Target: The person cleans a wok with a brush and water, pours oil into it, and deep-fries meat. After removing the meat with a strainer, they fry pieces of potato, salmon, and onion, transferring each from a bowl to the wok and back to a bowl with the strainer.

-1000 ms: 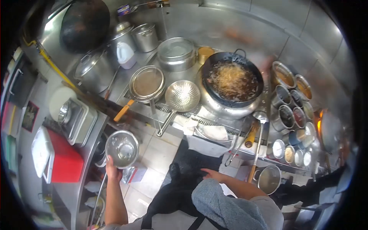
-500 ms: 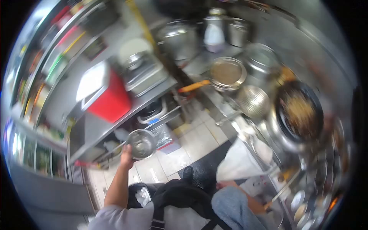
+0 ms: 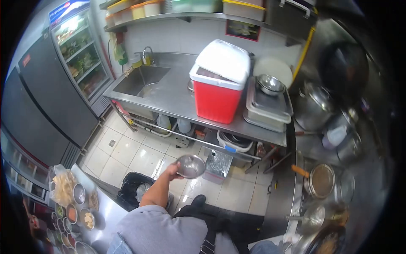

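Observation:
A small round metal bowl (image 3: pixel 191 166) is in my left hand (image 3: pixel 173 171), which grips it by the left side of the rim. It is held out over the tiled floor, with its inside facing up toward me. The bowl's inner surface looks shiny, and I cannot make out any contents. Below my left forearm stands a bin lined with a black bag (image 3: pixel 130 191). My right hand is out of view.
A steel counter (image 3: pixel 175 91) carries a sink (image 3: pixel 141 80), a red cooler with a white lid (image 3: pixel 220 89) and stacked trays with metal bowls (image 3: pixel 270 84). Cooking pots and a strainer (image 3: pixel 321 181) stand at right. Ingredient bowls (image 3: pixel 79 194) fill the table at lower left.
My view has swung left, bringing the sink, fridges and ingredient table into sight and pushing the stove to the right edge. My left hand still holds the bowl.

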A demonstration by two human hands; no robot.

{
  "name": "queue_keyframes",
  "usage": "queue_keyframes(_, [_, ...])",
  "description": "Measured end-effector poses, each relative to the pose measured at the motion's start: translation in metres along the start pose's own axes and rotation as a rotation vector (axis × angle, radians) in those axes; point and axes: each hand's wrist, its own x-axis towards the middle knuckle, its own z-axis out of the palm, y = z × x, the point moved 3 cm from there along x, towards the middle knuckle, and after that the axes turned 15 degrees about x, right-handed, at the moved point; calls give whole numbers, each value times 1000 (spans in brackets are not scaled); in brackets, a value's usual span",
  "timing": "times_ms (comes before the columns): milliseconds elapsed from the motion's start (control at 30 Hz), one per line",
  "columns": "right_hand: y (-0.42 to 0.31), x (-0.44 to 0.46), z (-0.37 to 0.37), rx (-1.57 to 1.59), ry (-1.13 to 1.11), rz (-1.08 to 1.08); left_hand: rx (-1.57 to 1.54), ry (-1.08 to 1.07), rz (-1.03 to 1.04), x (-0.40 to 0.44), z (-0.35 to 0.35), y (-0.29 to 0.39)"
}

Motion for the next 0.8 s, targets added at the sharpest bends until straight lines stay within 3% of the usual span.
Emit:
queue_keyframes(133, [-68,13,58,-151,19,-38,-233,413,177,83,-103,100])
queue_keyframes(200, [-90,18,81,-209,26,-45,-513,535,413,118,-162,160])
queue_keyframes(267, [-106,20,96,-245,44,-44,-591,626,283,99,-182,238])
queue_keyframes(367, [-121,24,114,-275,72,-36,-255,506,342,112,-182,295])
queue_keyframes(500, [-123,24,117,-283,109,-11,-83,239,359,168,-111,242])
queue_keyframes(600, [-115,21,104,-268,145,15,101,187,65,242,-35,101])
queue_keyframes(633, [-108,18,95,-259,160,23,131,20,21,242,1,61])
queue_keyframes(667, [-101,16,87,-248,180,33,202,-47,-190,219,44,41])
queue_keyframes(733, [-80,7,61,-225,218,62,492,-335,-318,197,106,2])
queue_keyframes(800, [-46,-12,21,-201,276,96,934,-606,-272,173,159,0])
